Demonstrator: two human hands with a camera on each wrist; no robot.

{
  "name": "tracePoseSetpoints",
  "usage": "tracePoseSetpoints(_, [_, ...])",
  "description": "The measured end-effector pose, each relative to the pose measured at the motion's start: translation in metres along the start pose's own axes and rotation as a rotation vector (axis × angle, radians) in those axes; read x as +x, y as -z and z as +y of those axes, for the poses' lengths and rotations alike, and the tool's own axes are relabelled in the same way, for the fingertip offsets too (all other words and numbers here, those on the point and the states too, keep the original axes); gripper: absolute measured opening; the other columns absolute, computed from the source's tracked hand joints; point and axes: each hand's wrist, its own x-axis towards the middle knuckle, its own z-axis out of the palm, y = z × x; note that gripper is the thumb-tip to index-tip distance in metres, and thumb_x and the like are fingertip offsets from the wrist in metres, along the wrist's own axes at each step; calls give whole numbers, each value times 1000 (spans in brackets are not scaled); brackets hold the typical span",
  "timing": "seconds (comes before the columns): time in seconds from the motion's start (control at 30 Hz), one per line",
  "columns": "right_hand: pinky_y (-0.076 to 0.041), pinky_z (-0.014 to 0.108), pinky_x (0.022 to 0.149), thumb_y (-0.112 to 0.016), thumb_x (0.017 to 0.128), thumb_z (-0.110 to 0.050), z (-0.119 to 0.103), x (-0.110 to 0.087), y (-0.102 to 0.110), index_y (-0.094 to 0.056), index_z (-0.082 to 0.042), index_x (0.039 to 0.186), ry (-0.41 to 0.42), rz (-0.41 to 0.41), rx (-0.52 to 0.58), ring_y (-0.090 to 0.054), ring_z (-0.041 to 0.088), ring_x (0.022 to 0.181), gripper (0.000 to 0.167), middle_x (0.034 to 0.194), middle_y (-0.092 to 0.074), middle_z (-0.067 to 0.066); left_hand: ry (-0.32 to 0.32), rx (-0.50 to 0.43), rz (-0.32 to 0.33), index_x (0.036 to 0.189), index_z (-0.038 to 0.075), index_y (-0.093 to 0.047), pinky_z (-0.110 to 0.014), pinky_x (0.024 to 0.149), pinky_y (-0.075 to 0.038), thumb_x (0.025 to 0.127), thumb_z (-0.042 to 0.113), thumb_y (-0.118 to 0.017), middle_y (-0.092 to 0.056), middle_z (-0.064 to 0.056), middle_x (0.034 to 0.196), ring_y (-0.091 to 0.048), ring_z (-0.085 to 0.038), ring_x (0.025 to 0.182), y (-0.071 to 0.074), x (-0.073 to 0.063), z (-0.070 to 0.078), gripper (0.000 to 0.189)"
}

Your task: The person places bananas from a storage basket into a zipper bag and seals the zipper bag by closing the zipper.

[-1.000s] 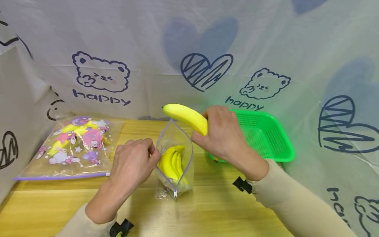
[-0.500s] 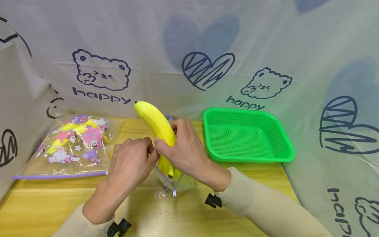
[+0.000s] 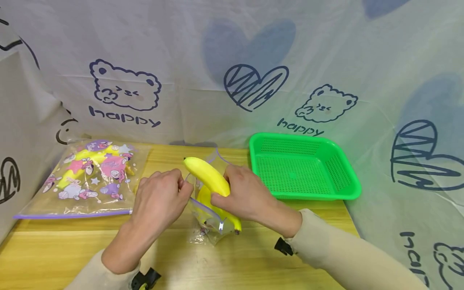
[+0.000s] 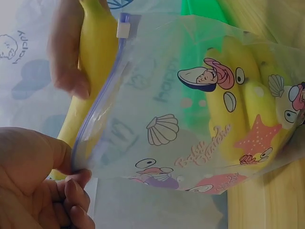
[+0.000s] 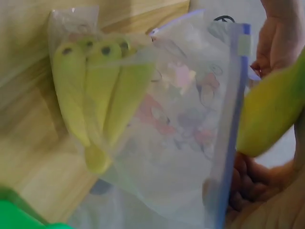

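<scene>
My left hand (image 3: 159, 199) pinches the purple zip edge of a clear zip bag (image 4: 157, 95) with printed shells and a starfish, its white slider near the front. Several yellow bananas (image 4: 259, 105) lie together in the bottom of this bag. In my right hand (image 3: 251, 197) is another banana (image 3: 204, 171), gripped around its middle and slanted across the bag's mouth. Its dark tip points up and left, and its stem end comes out below my thumb toward the front. In the right wrist view, my right fingers curl at the bag's purple rim.
At the left lies a printed zip bag (image 3: 96, 203) with bananas inside and its purple seal toward me. A green perforated basket (image 3: 290, 173) stands at the back right. The wooden table (image 3: 174, 257) meets a patterned cloth (image 3: 195, 108) behind.
My right hand carries its banana leftward from near the basket to the bag, then lower and slightly back right. The bag's mouth shifts with it. My left hand stays at the bag's edge.
</scene>
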Motion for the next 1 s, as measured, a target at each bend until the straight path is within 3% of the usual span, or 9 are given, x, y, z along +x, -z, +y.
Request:
tracePoseSetpoints(0.23, [-46,30,58,-69,82,-45,0,-3,20,-58,-16,92,33,-211,-80,-55,16,70,33,80,-60,-1,3,-10,16,69,16,-53,-37,65,-32,93,19,-54,-49,0,60,-45,-23,60,-3,0,1,24])
tracePoseSetpoints(0.4, [-48,32,57,-70,83,-47,-1,-2,28,-59,-13,94,-13,-322,-129,-59,17,65,37,78,-62,2,0,-11,27,70,16,-54,-37,66,-33,94,17,-54,-51,1,61,-46,-23,61,-4,-2,3,24])
tracePoseSetpoints(0.6, [-45,31,51,-69,87,-47,0,12,31,-61,-11,84,-78,-404,-194,-57,16,54,36,70,-63,2,-82,-1,45,69,16,-52,-38,69,-33,95,16,-56,-50,3,62,-46,-22,65,-9,-5,11,26])
tracePoseSetpoints(0.73, [-42,31,51,-66,91,-49,-6,27,30,-63,-16,72,-90,-507,-238,-56,14,51,38,63,-62,-2,-132,9,57,69,16,-52,-37,68,-32,96,14,-57,-50,4,63,-45,-22,65,-13,-7,18,27])
tracePoseSetpoints(0.87, [-37,30,52,-64,95,-49,-11,42,20,-57,-19,62,-118,-592,-250,-47,13,49,45,55,-52,-6,-141,8,57,71,16,-53,-36,67,-31,97,14,-59,-52,4,64,-46,-21,66,-15,-8,22,27])
tracePoseSetpoints(1.0, [-39,30,56,-59,100,-56,-10,53,1,-51,-20,59,-128,-605,-309,-43,13,51,56,55,-44,-6,-153,5,65,71,16,-55,-36,66,-31,97,14,-60,-55,4,64,-48,-21,66,-16,-8,24,27])
